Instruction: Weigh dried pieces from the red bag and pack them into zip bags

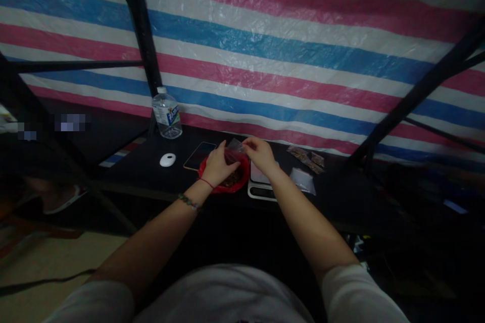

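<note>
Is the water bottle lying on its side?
No, the water bottle stands upright with its cap on, at the back of the dark table, left of the phone.

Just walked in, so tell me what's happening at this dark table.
A person is working with both hands over a red bowl of brownish bits. The left hand and the right hand together hold a small clear bag above it. A scale sits beside the bowl, with filled packets to its right. A phone, a white mouse and a water bottle stand to the left.
</note>
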Demonstrator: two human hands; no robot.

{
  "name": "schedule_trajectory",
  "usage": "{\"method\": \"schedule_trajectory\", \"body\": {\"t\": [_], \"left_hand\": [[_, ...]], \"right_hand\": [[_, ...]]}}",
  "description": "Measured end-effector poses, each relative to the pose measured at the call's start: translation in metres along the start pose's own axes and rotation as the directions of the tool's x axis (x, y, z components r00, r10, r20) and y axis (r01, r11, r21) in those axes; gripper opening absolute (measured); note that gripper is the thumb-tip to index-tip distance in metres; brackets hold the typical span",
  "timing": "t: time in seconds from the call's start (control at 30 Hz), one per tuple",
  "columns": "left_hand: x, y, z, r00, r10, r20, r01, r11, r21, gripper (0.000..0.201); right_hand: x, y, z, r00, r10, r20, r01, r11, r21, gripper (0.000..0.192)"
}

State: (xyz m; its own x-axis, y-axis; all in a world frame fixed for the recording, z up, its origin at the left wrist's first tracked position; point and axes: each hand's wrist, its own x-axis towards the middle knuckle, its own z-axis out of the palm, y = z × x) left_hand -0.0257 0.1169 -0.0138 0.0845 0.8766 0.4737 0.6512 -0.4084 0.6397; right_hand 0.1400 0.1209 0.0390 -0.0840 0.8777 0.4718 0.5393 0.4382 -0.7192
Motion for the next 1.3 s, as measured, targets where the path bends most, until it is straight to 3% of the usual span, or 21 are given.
{"method": "schedule_trajectory", "body": {"t": [0.07,0.17,0.2,0.27,0.43,0.63,0.87,0.97,1.13,1.2,1.3], "left_hand": [[-0.003,0.002,-0.002,0.999,-0.025,0.03,0.033,0.956,-0.292,0.075],[-0.012,0.012,-0.005,0.982,-0.036,0.187,0.156,0.711,-0.685,0.063],[-0.016,0.015,-0.006,0.97,-0.029,0.241,0.204,0.637,-0.743,0.062],[-0.024,0.023,-0.01,0.942,-0.017,0.335,0.284,0.575,-0.767,0.061],[-0.04,0.029,-0.019,0.923,-0.023,0.384,0.32,0.601,-0.733,0.053],[-0.043,0.026,-0.021,0.919,-0.1,0.381,0.366,0.574,-0.732,0.04],[-0.052,0.035,-0.019,0.921,-0.116,0.371,0.358,0.629,-0.691,0.03],[-0.056,0.038,-0.018,0.927,-0.109,0.359,0.337,0.663,-0.669,0.025],[-0.061,0.042,-0.017,0.947,-0.016,0.321,0.235,0.717,-0.657,0.031],[-0.064,0.045,-0.018,0.945,0.037,0.326,0.199,0.725,-0.66,0.035],[-0.071,0.05,-0.018,0.94,0.09,0.33,0.161,0.736,-0.658,0.033]], "right_hand": [[-0.009,0.003,-0.007,0.996,0.09,0.011,-0.09,0.975,0.202,0.019],[-0.028,0.005,-0.018,0.978,0.208,0.007,-0.19,0.878,0.439,0.032],[-0.034,0.004,-0.021,0.976,0.217,0.011,-0.196,0.857,0.477,0.036],[-0.048,0.004,-0.027,0.978,0.208,0.022,-0.191,0.845,0.499,0.036],[-0.075,0.012,-0.035,0.973,0.223,0.059,-0.228,0.889,0.398,0.024],[-0.089,0.025,-0.039,0.959,0.284,-0.02,-0.255,0.888,0.382,0.026],[-0.105,0.026,-0.048,0.943,0.305,0.13,-0.33,0.897,0.293,0.028],[-0.108,0.026,-0.059,0.956,0.258,0.137,-0.284,0.934,0.219,0.029],[-0.111,0.009,-0.063,0.993,0.121,0.007,-0.121,0.99,0.074,0.033],[-0.115,-0.001,-0.057,0.99,0.114,0.08,-0.119,0.991,0.061,0.036],[-0.121,-0.012,-0.044,0.971,0.13,0.203,-0.148,0.986,0.078,0.02]]}}
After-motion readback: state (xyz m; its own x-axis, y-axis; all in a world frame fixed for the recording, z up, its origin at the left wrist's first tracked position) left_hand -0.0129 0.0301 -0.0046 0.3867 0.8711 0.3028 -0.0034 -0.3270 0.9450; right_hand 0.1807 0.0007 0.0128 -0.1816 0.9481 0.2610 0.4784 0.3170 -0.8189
